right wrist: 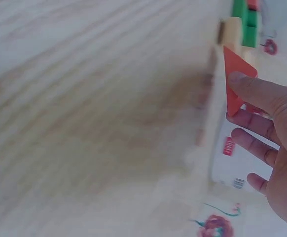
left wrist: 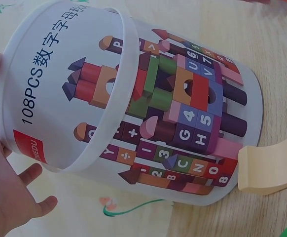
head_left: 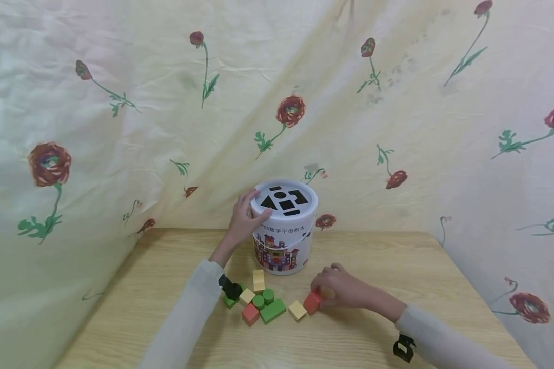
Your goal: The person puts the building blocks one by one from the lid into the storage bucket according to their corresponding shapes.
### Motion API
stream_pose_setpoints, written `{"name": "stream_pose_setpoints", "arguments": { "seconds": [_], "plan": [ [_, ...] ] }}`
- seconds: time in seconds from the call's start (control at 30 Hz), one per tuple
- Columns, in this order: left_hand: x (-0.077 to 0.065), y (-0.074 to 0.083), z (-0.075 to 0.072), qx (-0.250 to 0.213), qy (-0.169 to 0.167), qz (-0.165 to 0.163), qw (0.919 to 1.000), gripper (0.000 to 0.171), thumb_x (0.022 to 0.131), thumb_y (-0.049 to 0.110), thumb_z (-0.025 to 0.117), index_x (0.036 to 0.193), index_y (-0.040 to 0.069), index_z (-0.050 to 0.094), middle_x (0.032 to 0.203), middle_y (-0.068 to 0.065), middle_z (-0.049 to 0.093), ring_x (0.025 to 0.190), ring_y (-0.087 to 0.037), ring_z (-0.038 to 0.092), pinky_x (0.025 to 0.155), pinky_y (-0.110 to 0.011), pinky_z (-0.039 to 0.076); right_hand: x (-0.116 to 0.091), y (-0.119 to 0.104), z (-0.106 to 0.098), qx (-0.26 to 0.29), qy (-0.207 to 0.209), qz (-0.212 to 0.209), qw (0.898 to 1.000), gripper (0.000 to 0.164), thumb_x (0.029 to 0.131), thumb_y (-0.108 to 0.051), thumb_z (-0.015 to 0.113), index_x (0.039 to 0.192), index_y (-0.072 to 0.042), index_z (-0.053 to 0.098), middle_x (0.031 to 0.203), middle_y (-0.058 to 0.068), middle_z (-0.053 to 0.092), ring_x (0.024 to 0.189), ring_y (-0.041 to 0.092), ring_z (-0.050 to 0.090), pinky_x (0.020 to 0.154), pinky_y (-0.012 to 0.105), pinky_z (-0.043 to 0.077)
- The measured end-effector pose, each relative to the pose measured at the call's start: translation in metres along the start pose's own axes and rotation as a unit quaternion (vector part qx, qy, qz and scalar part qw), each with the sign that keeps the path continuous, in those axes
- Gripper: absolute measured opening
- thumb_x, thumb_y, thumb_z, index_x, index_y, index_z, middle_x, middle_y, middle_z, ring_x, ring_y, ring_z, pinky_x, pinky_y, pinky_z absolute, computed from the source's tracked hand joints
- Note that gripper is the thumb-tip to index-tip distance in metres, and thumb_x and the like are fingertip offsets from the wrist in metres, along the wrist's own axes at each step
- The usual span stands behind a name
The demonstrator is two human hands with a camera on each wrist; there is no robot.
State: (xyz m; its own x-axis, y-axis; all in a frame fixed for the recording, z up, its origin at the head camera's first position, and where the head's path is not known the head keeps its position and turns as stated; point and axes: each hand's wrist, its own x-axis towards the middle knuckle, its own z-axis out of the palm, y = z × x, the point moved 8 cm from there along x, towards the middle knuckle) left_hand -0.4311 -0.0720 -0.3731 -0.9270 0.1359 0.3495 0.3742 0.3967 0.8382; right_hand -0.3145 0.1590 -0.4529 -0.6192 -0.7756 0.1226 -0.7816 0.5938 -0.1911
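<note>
A white toy-block bucket [head_left: 283, 225] stands upright at the back of the table, its lid [head_left: 295, 210] cut with shaped holes. My left hand [head_left: 243, 219] holds the bucket at the lid's left rim, thumb over the front edge. In the left wrist view, two of its fingers [left wrist: 31, 174] stick out beside the bucket wall. With thumb and index finger, my right hand [head_left: 343, 288] pinches a red triangular block [right wrist: 236, 64] right of the bucket. The other fingers of that hand are spread loosely. A natural-wood block [head_left: 297, 310] lies just left of the red one.
Several loose blocks lie before the bucket: a green rectangular block [head_left: 273, 311], a red block [head_left: 250, 314], green cylinders [head_left: 258, 301] and a tall natural-wood block [head_left: 258, 281]. The bucket's white handle [left wrist: 128, 79] hangs across its front. A flowered cloth [head_left: 166, 128] hangs behind the table.
</note>
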Motion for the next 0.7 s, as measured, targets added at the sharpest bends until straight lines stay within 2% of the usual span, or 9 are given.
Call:
{"name": "stream_pose_setpoints", "arguments": {
  "seconds": [0.13,0.37,0.57,0.7],
  "plan": [
    [0.001,0.000,0.000,0.004,0.001,0.002,1.0000,0.081,0.089,0.056,0.069,0.156,0.024,0.038,0.167,-0.001,0.023,0.151,-0.032,0.024,0.115,-0.064,0.037,0.004,-0.006,-0.027,-0.026,0.052,-0.018,0.998,0.026,0.081,-0.027,0.084,0.104,-0.020,0.074,0.099,-0.011,0.071,0.092,0.009,0.056,0.092,0.051,0.043],
    [0.001,0.001,0.000,0.003,0.002,0.004,1.0000,0.081,0.089,0.057,0.068,0.156,0.023,0.038,0.167,-0.001,0.024,0.150,-0.032,0.025,0.115,-0.063,0.037,0.014,-0.022,-0.097,-0.066,0.157,-0.033,0.985,0.030,0.082,-0.023,0.084,0.110,-0.015,0.076,0.105,-0.001,0.071,0.104,0.021,0.060,0.097,0.056,0.042],
    [0.000,0.002,0.000,0.003,0.003,0.003,1.0000,0.081,0.089,0.057,0.068,0.156,0.024,0.038,0.166,0.000,0.025,0.149,-0.032,0.026,0.115,-0.064,0.038,0.025,-0.032,-0.156,-0.061,0.231,-0.035,0.970,0.037,0.080,-0.013,0.083,0.115,-0.006,0.074,0.109,0.010,0.071,0.107,0.029,0.057,0.099,0.052,0.035],
    [0.000,0.001,0.000,0.001,0.003,0.002,1.0000,0.082,0.088,0.058,0.069,0.156,0.023,0.038,0.165,-0.001,0.026,0.148,-0.032,0.027,0.114,-0.065,0.038,0.039,-0.033,-0.185,-0.053,0.254,-0.036,0.965,0.035,0.083,-0.008,0.080,0.117,-0.003,0.073,0.109,0.013,0.069,0.105,0.029,0.052,0.097,0.050,0.033]
  ]
}}
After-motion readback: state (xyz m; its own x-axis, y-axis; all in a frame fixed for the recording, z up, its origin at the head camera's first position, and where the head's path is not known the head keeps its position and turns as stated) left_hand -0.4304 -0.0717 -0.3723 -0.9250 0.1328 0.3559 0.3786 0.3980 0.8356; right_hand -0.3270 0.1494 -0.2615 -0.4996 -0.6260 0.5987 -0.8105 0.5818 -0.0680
